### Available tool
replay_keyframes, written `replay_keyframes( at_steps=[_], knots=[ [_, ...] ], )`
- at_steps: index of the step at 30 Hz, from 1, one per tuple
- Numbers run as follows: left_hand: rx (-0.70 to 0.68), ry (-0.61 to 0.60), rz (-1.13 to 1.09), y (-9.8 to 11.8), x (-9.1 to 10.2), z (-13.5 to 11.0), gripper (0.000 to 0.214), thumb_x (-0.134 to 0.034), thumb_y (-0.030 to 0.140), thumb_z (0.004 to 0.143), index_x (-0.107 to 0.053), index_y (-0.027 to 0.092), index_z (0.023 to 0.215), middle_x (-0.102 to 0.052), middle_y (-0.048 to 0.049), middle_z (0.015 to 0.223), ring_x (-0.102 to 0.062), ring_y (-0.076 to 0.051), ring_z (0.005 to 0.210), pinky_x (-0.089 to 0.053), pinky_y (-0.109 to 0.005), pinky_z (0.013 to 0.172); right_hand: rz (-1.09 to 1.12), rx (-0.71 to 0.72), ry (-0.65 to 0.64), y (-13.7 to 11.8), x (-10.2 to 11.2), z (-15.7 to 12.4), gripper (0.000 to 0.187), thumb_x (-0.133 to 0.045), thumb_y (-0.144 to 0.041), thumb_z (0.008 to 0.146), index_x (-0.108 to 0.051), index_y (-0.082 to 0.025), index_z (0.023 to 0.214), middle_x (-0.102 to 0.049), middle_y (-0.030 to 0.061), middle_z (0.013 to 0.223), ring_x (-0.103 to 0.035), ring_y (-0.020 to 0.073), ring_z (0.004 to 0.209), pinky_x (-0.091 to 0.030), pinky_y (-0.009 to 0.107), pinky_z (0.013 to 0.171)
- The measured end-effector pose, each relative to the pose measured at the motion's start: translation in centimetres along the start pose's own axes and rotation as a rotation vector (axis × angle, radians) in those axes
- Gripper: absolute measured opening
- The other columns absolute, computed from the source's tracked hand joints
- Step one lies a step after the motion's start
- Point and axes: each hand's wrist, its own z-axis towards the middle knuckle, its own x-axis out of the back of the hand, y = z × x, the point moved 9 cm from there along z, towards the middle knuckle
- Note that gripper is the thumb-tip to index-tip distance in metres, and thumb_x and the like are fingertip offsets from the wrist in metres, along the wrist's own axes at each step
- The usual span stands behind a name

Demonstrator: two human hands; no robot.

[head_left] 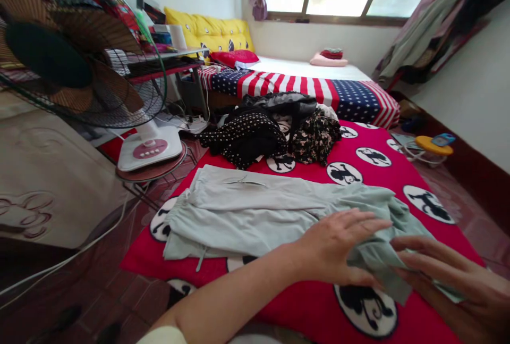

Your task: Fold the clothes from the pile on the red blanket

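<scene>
A pair of pale green trousers (247, 221) lies spread sideways, its gathered drawstring waist to the left and its legs bunched toward the right. My left hand (338, 245) rests over the leg end, fingers stretched out and thumb apart, touching the cloth. From the right edge my right hand (446, 275) reaches in, somewhat blurred, with the hem of a leg between its fingers and thumb. Part of the hem is hidden behind those fingers. Beneath the trousers is a red cover (279, 301) printed with black figures in white circles.
A heap of dark clothes (271, 128) lies just beyond the trousers. On the left, an electric fan (149, 147) stands on a round stool (159, 171). Behind is a bed with a flag-patterned cover (279, 86). A yellow stool (432, 145) stands at right.
</scene>
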Motion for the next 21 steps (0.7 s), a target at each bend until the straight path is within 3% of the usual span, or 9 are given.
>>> replay_keyframes(
  at_steps=[3, 6, 9, 12, 17, 19, 21],
  knots=[
    [0.031, -0.022, 0.113, -0.5, 0.6, -0.1, 0.052, -0.074, 0.039, 0.076, -0.061, 0.016, 0.121, -0.066, -0.011, 0.117, -0.057, -0.026, 0.117, -0.039, -0.039, 0.106, 0.04, 0.157, -0.048, -3.4, -0.8, 1.7, 0.018, -0.06, -0.033, 0.084, -0.068, -0.038, 0.1, -0.071, 0.001, 0.1, -0.071, 0.0197, 0.073, -0.057, 0.026, 0.052],
    [0.118, 0.033, 0.125, -0.9, 2.5, -0.9, 0.023, -0.069, 0.029, 0.077, -0.069, 0.017, 0.097, -0.07, -0.0058, 0.09, -0.064, -0.02, 0.085, -0.048, -0.029, 0.08, 0.037, 0.066, 0.022, -3.5, -0.4, 2.6, 0.019, -0.061, -0.036, 0.085, -0.068, -0.036, 0.103, -0.068, 0.003, 0.11, -0.069, 0.0237, 0.09, -0.06, 0.032, 0.067],
    [0.286, 0.157, 0.044, -1.4, 5.4, -2.4, 0.009, -0.067, 0.024, 0.076, -0.068, 0.018, 0.083, -0.066, -0.002, 0.077, -0.058, -0.015, 0.072, -0.043, -0.024, 0.066, 0.089, -0.15, 0.12, -0.6, -0.1, 2.5, 0.021, -0.063, -0.036, 0.084, -0.069, -0.031, 0.103, -0.066, 0.0054, 0.115, -0.067, 0.0243, 0.093, -0.059, 0.035, 0.074],
    [0.462, 0.246, -0.171, -2.6, 7.0, -4.4, 0.012, -0.064, 0.028, 0.08, -0.068, 0.017, 0.083, -0.066, -0.0023, 0.078, -0.058, -0.015, 0.074, -0.042, -0.022, 0.064, 0.131, -0.38, 0.21, 4.2, -0.3, 1.3, 0.026, -0.064, -0.037, 0.083, -0.068, -0.025, 0.106, -0.067, 0.0068, 0.109, -0.066, 0.0181, 0.076, -0.056, 0.03, 0.065],
    [0.78, 0.455, -0.741, -7.0, 6.4, -8.8, 0.037, -0.07, 0.038, 0.077, -0.067, 0.018, 0.107, -0.071, -0.0052, 0.097, -0.065, -0.022, 0.089, -0.05, -0.025, 0.07, 0.18, -0.59, 0.184, 9.9, -2.7, -0.7, 0.031, -0.062, -0.037, 0.08, -0.066, -0.019, 0.105, -0.067, 0.0095, 0.104, -0.065, 0.0166, 0.067, -0.053, 0.029, 0.06],
    [0.92, 0.572, -0.912, -8.7, 5.8, -10.8, 0.045, -0.072, 0.034, 0.075, -0.063, 0.02, 0.116, -0.072, -0.0046, 0.096, -0.067, -0.022, 0.084, -0.052, -0.024, 0.064, 0.192, -0.602, 0.188, 10.8, -3.4, -1.0, 0.03, -0.061, -0.036, 0.08, -0.065, -0.019, 0.104, -0.065, 0.0101, 0.107, -0.065, 0.0165, 0.067, -0.053, 0.03, 0.06],
    [1.011, 0.714, -1.022, -10.0, 5.8, -12.6, 0.041, -0.071, 0.024, 0.074, -0.064, 0.017, 0.113, -0.072, -0.0049, 0.091, -0.069, -0.019, 0.077, -0.054, -0.024, 0.063, 0.184, -0.594, 0.223, 11.6, -3.8, -1.2, 0.029, -0.06, -0.033, 0.079, -0.065, -0.019, 0.104, -0.063, 0.01, 0.111, -0.064, 0.0161, 0.068, -0.053, 0.031, 0.06]
  ],
)
